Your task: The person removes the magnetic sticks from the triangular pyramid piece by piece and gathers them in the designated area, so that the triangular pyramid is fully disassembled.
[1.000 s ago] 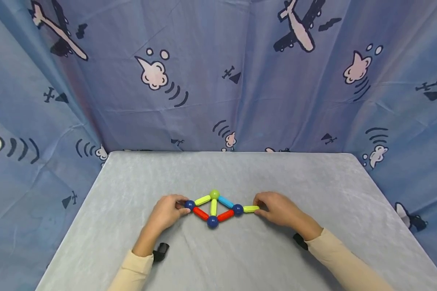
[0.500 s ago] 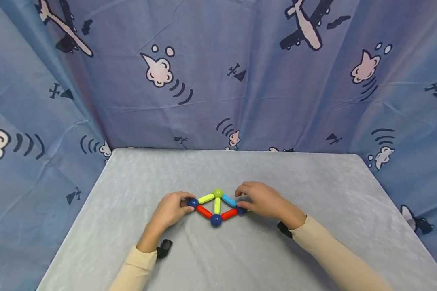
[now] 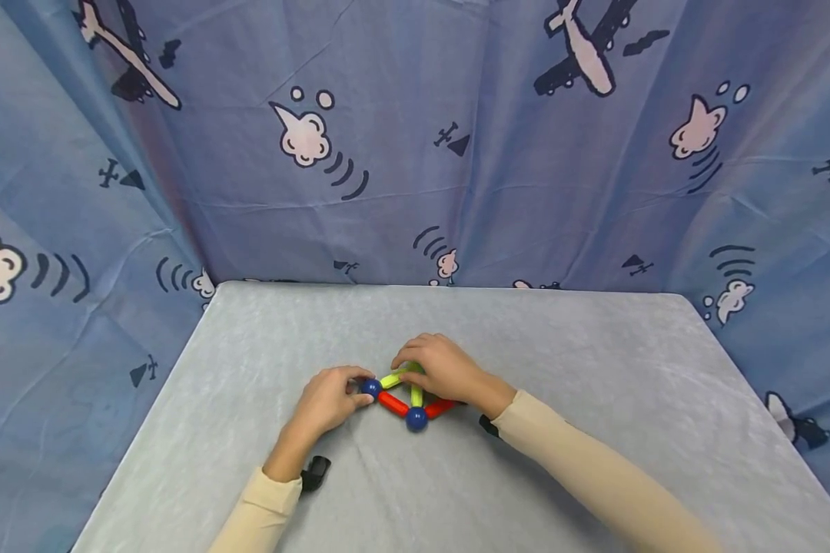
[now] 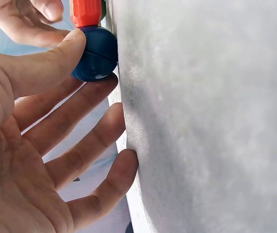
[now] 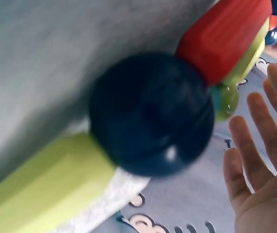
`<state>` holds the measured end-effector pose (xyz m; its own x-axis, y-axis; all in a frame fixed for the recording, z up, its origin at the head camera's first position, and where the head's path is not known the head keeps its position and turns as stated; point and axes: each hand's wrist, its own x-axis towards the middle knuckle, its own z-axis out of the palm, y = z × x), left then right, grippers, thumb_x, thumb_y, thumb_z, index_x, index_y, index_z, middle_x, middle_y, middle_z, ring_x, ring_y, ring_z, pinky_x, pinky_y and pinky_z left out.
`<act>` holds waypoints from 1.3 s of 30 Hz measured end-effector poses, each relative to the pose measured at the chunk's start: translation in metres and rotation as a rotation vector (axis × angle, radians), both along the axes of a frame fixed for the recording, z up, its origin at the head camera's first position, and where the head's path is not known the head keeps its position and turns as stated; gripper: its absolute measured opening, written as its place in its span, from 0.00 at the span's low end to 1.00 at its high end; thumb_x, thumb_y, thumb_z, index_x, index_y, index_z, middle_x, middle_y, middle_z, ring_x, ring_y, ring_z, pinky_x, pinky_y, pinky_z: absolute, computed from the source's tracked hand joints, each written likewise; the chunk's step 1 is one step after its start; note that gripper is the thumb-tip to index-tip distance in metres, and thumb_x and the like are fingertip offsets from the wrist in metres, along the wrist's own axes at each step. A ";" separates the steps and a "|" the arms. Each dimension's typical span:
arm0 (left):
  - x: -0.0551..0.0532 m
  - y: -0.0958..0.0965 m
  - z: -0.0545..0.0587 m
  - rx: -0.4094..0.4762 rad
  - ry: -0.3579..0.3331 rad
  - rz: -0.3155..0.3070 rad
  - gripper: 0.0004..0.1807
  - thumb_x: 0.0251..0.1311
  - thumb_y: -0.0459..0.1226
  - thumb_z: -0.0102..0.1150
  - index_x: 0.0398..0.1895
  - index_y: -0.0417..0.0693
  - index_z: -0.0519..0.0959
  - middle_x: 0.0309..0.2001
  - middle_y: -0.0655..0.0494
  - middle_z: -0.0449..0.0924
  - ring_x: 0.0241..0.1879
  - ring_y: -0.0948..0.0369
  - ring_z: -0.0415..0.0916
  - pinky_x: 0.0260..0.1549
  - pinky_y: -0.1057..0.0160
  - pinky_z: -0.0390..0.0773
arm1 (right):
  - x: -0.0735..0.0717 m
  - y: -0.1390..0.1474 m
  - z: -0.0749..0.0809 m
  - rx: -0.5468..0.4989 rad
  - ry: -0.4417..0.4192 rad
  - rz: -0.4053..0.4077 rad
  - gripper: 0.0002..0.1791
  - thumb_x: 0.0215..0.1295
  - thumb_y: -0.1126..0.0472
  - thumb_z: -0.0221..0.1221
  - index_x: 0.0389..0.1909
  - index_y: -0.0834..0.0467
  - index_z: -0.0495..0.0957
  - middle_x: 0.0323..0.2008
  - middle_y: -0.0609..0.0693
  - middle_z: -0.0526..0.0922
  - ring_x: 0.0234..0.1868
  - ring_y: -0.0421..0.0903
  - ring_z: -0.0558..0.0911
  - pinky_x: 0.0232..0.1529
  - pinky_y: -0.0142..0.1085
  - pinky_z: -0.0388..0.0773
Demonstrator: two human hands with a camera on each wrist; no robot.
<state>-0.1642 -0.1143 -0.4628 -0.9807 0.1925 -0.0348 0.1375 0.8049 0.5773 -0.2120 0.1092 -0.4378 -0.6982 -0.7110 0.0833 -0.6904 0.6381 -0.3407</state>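
Ball-and-rod toy frame lies flat on the grey cloth tabletop (image 3: 560,346), lower centre of head view. Left hand (image 3: 328,401), left of it, pinches the left blue ball (image 3: 371,389) between thumb and fingers; other fingers spread, left wrist view. Right hand (image 3: 443,370) is over the frame's upper right part, fingers apart and fairly straight in right wrist view; contact with the green ball (image 5: 229,102) can't be told. From left ball: yellow-green rod (image 3: 390,379) runs up-right, red rod (image 3: 393,404) down-right to front blue ball (image 3: 416,419). Second red rod (image 3: 439,408) goes right, partly under the hand. Right blue ball (image 5: 153,114) and outer yellow-green rod (image 5: 46,184) large in right wrist view. Airplane-print curtain (image 3: 387,246) fills upper frame.
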 end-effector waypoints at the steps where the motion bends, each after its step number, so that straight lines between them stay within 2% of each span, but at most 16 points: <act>1: 0.000 0.000 0.000 0.003 -0.004 0.002 0.16 0.53 0.42 0.74 0.46 0.58 0.87 0.31 0.60 0.81 0.28 0.64 0.70 0.27 0.65 0.66 | -0.002 -0.003 -0.001 -0.018 -0.011 0.003 0.10 0.64 0.53 0.66 0.45 0.49 0.87 0.44 0.43 0.88 0.48 0.45 0.83 0.57 0.46 0.75; 5: 0.000 0.000 0.001 0.006 -0.012 0.006 0.16 0.53 0.42 0.74 0.47 0.58 0.87 0.29 0.60 0.79 0.27 0.64 0.69 0.26 0.64 0.66 | -0.007 -0.012 -0.005 -0.049 -0.062 0.014 0.10 0.63 0.53 0.67 0.43 0.49 0.88 0.43 0.43 0.89 0.47 0.45 0.84 0.56 0.43 0.76; 10: 0.000 0.001 0.001 0.014 -0.005 0.007 0.16 0.53 0.42 0.74 0.46 0.57 0.87 0.28 0.60 0.78 0.26 0.64 0.68 0.25 0.64 0.65 | -0.008 -0.021 -0.008 -0.008 -0.083 0.012 0.09 0.63 0.51 0.67 0.42 0.47 0.89 0.42 0.41 0.89 0.45 0.42 0.85 0.54 0.40 0.78; 18: 0.001 0.001 0.000 0.024 -0.001 0.006 0.16 0.52 0.42 0.74 0.46 0.57 0.87 0.28 0.60 0.78 0.26 0.64 0.68 0.25 0.64 0.65 | -0.006 -0.022 -0.014 -0.035 -0.130 -0.031 0.08 0.63 0.52 0.67 0.40 0.47 0.89 0.41 0.41 0.89 0.43 0.39 0.85 0.49 0.35 0.80; 29: 0.000 -0.001 -0.002 0.031 -0.011 0.009 0.16 0.53 0.42 0.74 0.46 0.56 0.87 0.26 0.60 0.76 0.24 0.63 0.67 0.24 0.64 0.64 | -0.009 -0.018 -0.026 -0.047 -0.116 -0.046 0.08 0.62 0.50 0.68 0.40 0.45 0.89 0.40 0.39 0.89 0.39 0.35 0.84 0.43 0.30 0.78; 39: -0.001 -0.001 -0.003 0.029 -0.019 0.006 0.15 0.53 0.42 0.74 0.46 0.57 0.87 0.27 0.60 0.77 0.25 0.63 0.67 0.24 0.64 0.65 | -0.014 -0.013 -0.025 -0.047 -0.149 -0.044 0.09 0.61 0.51 0.68 0.41 0.47 0.88 0.41 0.40 0.88 0.42 0.37 0.83 0.47 0.32 0.79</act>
